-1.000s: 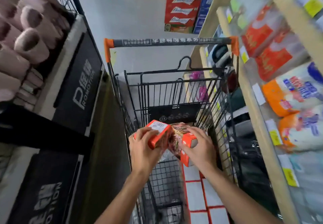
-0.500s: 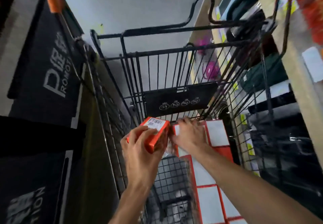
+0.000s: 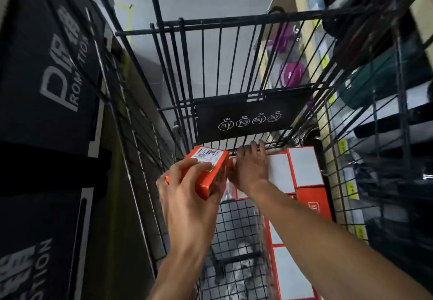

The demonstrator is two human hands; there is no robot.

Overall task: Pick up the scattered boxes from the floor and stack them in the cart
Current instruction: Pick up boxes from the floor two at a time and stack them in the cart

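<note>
Stacking in cart (image 3: 246, 30) | orange box (image 3: 208, 171) gripped by left hand (image 3: 187, 196); right hand (image 3: 250, 168) flat on stacked boxes (image 3: 304, 166) | next: box to be set beside them

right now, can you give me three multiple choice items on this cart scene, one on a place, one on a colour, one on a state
1. Where do the stacked boxes lie in the cart?
A. along its right side
B. along its left side
C. outside it on the floor

2. What colour are the sides of the box in the left hand?
A. blue
B. orange-red
C. green

3. What is the right hand doing?
A. hanging idle outside the cart
B. gripping the cart handle
C. resting on a box at the far end of the stack

Answers:
1. A, the white-topped boxes line the right wall.
2. B, its sides are orange-red under a barcode label.
3. C, its fingers reach the far wire wall.
</note>
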